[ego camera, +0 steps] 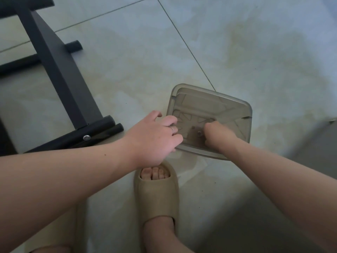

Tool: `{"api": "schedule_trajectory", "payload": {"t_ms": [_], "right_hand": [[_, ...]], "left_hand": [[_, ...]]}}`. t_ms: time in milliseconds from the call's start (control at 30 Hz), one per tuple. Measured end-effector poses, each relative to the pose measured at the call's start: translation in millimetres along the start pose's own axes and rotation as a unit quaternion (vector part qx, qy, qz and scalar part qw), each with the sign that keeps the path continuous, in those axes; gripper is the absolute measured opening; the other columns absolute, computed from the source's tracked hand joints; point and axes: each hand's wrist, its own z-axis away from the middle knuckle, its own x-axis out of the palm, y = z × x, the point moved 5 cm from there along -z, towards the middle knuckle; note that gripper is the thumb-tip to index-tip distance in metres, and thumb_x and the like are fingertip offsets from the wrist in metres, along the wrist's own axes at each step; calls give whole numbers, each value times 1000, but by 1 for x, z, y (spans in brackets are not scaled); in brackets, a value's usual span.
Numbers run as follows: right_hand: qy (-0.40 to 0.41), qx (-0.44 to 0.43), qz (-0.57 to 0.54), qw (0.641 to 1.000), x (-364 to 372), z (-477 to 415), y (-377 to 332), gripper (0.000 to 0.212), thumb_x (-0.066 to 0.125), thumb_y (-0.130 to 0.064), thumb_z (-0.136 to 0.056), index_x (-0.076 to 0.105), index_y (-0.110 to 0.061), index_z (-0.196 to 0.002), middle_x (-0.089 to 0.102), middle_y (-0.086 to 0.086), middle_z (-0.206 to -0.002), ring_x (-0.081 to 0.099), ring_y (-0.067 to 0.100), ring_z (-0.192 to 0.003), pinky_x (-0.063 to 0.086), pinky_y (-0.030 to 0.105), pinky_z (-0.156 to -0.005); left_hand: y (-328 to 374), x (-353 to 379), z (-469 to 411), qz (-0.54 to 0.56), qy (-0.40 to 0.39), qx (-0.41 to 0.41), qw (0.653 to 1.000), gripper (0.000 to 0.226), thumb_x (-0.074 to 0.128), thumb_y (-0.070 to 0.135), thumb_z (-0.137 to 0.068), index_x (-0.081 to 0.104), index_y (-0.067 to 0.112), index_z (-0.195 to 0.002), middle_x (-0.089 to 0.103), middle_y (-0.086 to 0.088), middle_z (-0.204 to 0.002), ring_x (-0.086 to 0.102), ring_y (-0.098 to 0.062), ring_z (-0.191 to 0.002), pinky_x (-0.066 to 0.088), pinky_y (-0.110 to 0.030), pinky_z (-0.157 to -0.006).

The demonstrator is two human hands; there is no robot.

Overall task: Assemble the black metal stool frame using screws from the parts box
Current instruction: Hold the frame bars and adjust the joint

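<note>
Parts box (230, 100): left hand (155, 136) grips rim, right hand (218, 133) curled inside.

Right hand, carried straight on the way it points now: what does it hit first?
Probably the floor of the parts box: the right hand points down into it, beside a small metal fitting. Depth is unclear.
</note>
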Motion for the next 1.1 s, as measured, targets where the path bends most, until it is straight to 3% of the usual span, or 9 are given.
{"api": "schedule_trajectory", "payload": {"t_ms": [167, 300, 367, 533, 600, 700, 867, 967, 1100], "right_hand": [[56, 19, -135, 989, -20, 14, 6, 5, 65, -11, -87, 65, -15, -85, 71, 13, -95, 65, 30, -82, 44, 27, -66], [181, -38, -310, 933, -68, 58, 1, 20, 73, -14, -86, 67, -31, -77, 68, -13, -73, 61, 3, -66, 40, 5, -56], [209, -88, -385, 894, -93, 82, -15, 25, 74, -11, -86, 68, -32, -75, 70, -10, -70, 63, 4, -65, 44, 6, -58], [200, -211, -511, 809, -139, 129, -85, 22, 78, -7, -85, 72, -27, -78, 70, -12, -71, 62, 3, -63, 48, 14, -60], [192, -258, -504, 801, -148, 144, -119, 20, 78, -6, -85, 73, -25, -80, 72, -7, -75, 66, 8, -68, 52, 18, -64], [176, -302, -468, 811, -154, 157, -159, 26, 77, -3, -84, 73, -29, -85, 74, -11, -83, 69, 7, -79, 52, 16, -72], [184, -323, -450, 812, -159, 157, -182, 23, 72, -10, -91, 73, -32, -97, 74, -17, -94, 69, 2, -88, 50, 13, -77], [178, -307, -375, 856, -152, 144, -186, 19, 67, -21, -92, 71, -31, -109, 72, -19, -103, 65, -1, -99, 48, 13, -82], [188, -397, -90, 894, -141, 126, -205, 77, 56, -57, -88, 39, -20, -153, 40, -7, -154, 34, 13, -145, 31, 31, -117]], "left_hand": [[-1, -2, 0, 25, -24, 7, 999, 32, 40, 44, -104, 53, 27, -129, 51, 7, -142, 21, -18, -148, 20, -39, -116], [-7, -27, 19, 253, 119, -75, 957, 30, 50, 39, -100, 59, 23, -124, 56, 6, -129, 46, -15, -125, 36, -33, -103], [-23, -34, 31, 433, 157, -210, 863, 19, 52, 34, -100, 62, 23, -112, 62, 9, -111, 56, -8, -100, 43, -26, -87], [-44, -35, 64, 781, 117, -388, 475, 36, 43, 37, -106, 68, 12, -103, 77, -8, -99, 75, -23, -89, 59, -36, -79], [-50, -37, 82, 837, 109, -375, 382, 46, 39, 42, -106, 68, 6, -107, 78, -10, -98, 76, -26, -90, 61, -37, -79], [-57, -39, 103, 884, 85, -343, 306, 55, 36, 46, -106, 64, -1, -117, 75, -10, -93, 75, -22, -78, 61, -31, -68], [-82, -37, 137, 872, 118, -376, 291, 35, 45, 30, -104, 63, 10, -82, 63, -3, -67, 56, -13, -51, 43, -20, -44], [-101, -28, 160, 855, 157, -400, 292, 21, 42, 3, -92, 62, 8, -84, 61, -3, -68, 52, -11, -49, 39, -20, -41], [-127, -8, 184, 806, 203, -442, 337, 43, 29, -18, -84, 65, 6, -90, 66, -6, -80, 62, -7, -54, 45, -18, -46]]}}
